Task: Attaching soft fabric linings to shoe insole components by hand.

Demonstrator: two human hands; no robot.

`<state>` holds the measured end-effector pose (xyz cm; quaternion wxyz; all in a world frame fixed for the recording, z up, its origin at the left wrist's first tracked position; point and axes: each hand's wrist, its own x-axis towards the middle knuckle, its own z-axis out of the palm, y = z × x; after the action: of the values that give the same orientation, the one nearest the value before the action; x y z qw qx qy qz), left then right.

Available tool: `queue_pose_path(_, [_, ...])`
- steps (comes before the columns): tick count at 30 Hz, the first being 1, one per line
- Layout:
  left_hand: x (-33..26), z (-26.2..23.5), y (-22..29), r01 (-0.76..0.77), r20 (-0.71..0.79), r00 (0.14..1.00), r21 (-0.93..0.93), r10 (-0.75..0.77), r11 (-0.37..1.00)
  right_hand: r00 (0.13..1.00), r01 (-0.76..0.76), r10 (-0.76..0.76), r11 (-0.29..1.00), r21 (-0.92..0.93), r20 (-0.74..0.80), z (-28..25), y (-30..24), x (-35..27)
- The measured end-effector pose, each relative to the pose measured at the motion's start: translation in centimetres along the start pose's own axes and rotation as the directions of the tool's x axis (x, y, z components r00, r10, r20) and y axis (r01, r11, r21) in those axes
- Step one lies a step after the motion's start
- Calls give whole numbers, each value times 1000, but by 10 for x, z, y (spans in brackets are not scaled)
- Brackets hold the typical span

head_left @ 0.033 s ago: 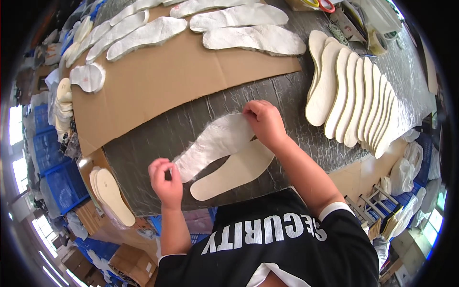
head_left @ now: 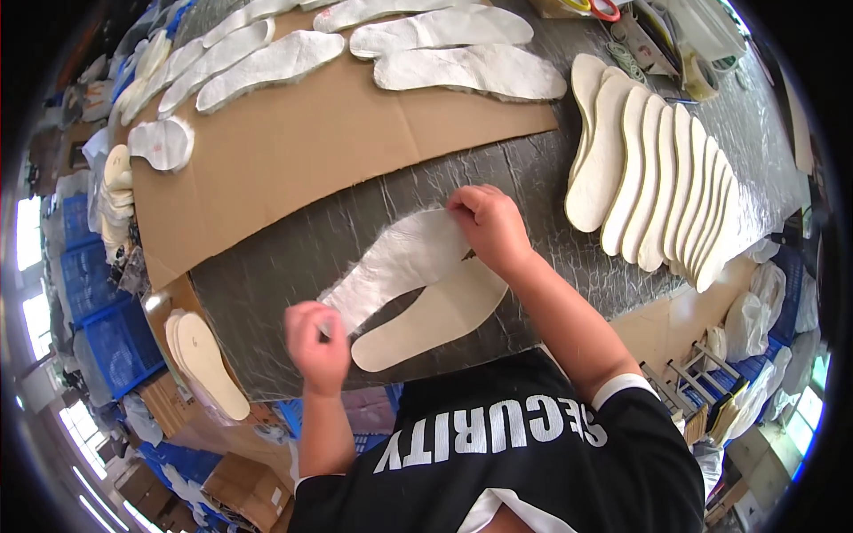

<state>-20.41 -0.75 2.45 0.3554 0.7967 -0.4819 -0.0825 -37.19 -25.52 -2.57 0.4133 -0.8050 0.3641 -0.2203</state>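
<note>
A white fleece-edged insole (head_left: 400,266) lies slantwise on the dark table in front of me. My right hand (head_left: 490,226) pinches its far right end between thumb and fingers. At its near left end my left hand (head_left: 320,346), a little blurred, has its fingers curled on the tip. Just below it, partly covered at the right end, rests a plain cream insole (head_left: 431,324) with a smooth face. The two insoles overlap near my right hand and spread apart toward the left.
A fanned row of cream insoles (head_left: 653,169) lies at the right. Several white fleece insoles (head_left: 471,71) sit on and around a brown cardboard sheet (head_left: 293,169) at the back. More insoles (head_left: 206,360) are stacked by the left edge. Scissors (head_left: 604,9) lie at the back right.
My left hand has shifted slightly right and toward me at the insole's tip. The right hand stays nearly where it was, still pinching the other end.
</note>
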Motion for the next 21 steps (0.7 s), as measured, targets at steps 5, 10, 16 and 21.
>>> queue_pose_path(5, [-15, 40, 63, -160, 449, 887, 79, 108, 984, 998, 32, -35, 998, -55, -52, -2, 1, -6])
queue_pose_path(10, [-46, 44, 72, -291, 562, 803, 82, 197, 953, 983, 171, -181, 965, -197, -34, -7, 11, -11])
queue_pose_path(16, [-45, 14, 69, -114, 618, 779, -28, 107, 993, 999, 15, -12, 995, -103, 37, -26, -3, -19])
queue_pose_path(21, [-11, -19, 57, 397, 669, 725, -213, -163, 893, 984, 115, -152, 942, 316, 95, -49, 13, -54])
